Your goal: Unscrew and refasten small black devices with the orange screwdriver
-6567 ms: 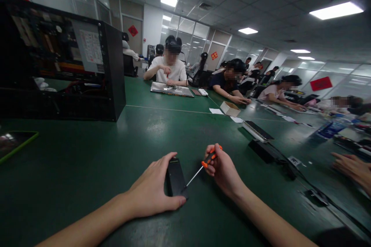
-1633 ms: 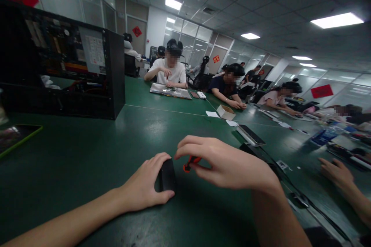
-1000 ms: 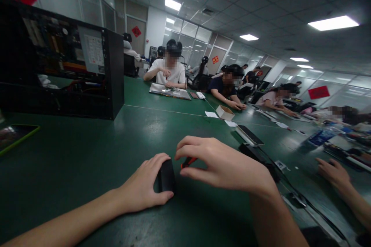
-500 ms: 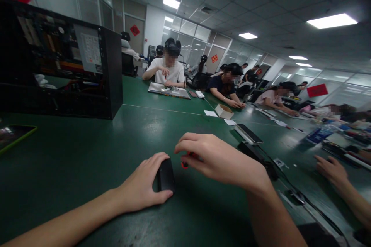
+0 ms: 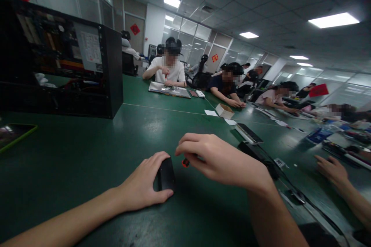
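Note:
My left hand (image 5: 145, 183) grips a small black rectangular box (image 5: 167, 174) on the green table, fingertips over its far edge and thumb at its near end. Just to the right, my right hand (image 5: 210, 156) is closed with the wrist bent and the fingers curled down. From under those fingers pokes the red-and-black end of a tool handle (image 5: 185, 162). The rest of that tool is hidden by the hand. A small gap separates the handle end from the black box.
An opened black computer case (image 5: 111, 69) stands at the left on the green table (image 5: 87, 150). A green-edged device (image 5: 17, 136) lies below it. Cables (image 5: 290, 185), a phone-like device (image 5: 252, 134) and a small carton (image 5: 224, 111) lie right. A co-worker's hand (image 5: 332, 170) rests far right.
My right hand has turned slightly, and less of the red-and-black handle shows between its fingers. The left hand and the black box stay in place.

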Demonstrator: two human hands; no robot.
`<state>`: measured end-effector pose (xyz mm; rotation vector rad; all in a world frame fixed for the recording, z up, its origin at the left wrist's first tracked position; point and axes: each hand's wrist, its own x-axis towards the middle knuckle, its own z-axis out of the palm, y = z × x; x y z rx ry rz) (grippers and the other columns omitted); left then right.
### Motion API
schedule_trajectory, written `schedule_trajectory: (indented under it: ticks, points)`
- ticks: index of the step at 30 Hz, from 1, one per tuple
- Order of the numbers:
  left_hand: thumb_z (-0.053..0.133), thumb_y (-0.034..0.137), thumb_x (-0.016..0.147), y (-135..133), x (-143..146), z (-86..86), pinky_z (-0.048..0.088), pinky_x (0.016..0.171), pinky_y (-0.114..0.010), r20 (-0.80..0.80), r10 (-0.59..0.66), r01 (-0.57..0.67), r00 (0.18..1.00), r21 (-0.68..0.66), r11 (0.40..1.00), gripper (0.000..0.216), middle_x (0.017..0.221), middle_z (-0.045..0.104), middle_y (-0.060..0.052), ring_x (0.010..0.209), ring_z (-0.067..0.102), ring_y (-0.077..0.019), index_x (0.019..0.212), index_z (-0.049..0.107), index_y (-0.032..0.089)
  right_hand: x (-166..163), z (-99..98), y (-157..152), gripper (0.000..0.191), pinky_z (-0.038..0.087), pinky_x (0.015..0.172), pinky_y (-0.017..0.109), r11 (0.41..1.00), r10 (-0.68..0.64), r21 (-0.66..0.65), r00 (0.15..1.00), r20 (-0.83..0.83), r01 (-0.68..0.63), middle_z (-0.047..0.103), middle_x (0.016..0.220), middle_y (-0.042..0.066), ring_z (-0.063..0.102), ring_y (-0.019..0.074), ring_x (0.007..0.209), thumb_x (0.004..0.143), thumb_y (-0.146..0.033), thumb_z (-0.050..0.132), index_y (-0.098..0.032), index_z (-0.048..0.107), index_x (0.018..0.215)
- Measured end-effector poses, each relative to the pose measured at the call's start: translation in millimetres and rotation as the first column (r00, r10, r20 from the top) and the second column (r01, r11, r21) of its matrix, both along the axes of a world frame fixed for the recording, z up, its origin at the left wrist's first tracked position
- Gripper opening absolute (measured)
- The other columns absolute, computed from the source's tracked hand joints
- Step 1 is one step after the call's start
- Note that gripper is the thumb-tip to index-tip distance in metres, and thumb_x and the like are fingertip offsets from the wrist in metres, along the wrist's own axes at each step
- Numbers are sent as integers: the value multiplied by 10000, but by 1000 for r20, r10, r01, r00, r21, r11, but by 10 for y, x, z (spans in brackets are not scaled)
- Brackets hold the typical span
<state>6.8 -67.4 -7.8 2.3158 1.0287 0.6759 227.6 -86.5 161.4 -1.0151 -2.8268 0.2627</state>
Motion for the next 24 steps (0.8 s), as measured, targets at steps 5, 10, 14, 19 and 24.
schedule_trajectory:
  ticks: [5,10,14,19,24]
  points:
    - [791,417,742,5,2,6,405,1153,-539,-7,-8,8,1000,-4,1000,853,1540,456,-128,1389,469,-371,1473,385,248,-3,23,-25,344,476,884,296,996,70,-60,997,-43,-73,621,1251,62,639,177,1030,870,-35,583,-196,644,1168]
    - [793,414,742,6,6,6,401,1154,-544,-10,-4,4,1000,5,1000,847,1534,456,-140,1385,468,-371,1460,380,239,-40,-15,12,218,491,840,296,998,47,-27,996,-82,-50,658,1133,79,646,172,965,967,-99,518,-164,654,1124]
    - [783,400,749,-7,3,29,416,1132,-568,-18,-9,9,1000,-5,1000,810,1515,476,-144,1367,487,-383,1445,400,244,-36,-7,-4,346,486,945,284,988,136,-52,983,-124,-143,614,1267,84,621,175,1110,880,5,536,-177,647,1152]
    - [792,402,732,-7,0,14,401,1146,-569,2,0,0,1000,8,1000,845,1512,485,-142,1376,478,-386,1456,389,238,-74,-25,-24,211,515,870,327,997,58,56,997,-56,-55,637,1214,101,653,196,1023,1001,-242,551,-175,635,1182]
    - [796,395,713,-3,4,7,449,1106,-549,32,10,-11,999,30,999,817,1474,523,-122,1315,538,-378,1426,422,253,-82,-57,6,273,507,841,318,996,8,86,1000,-15,-6,654,1171,81,651,195,1014,942,-71,523,-175,640,1167]
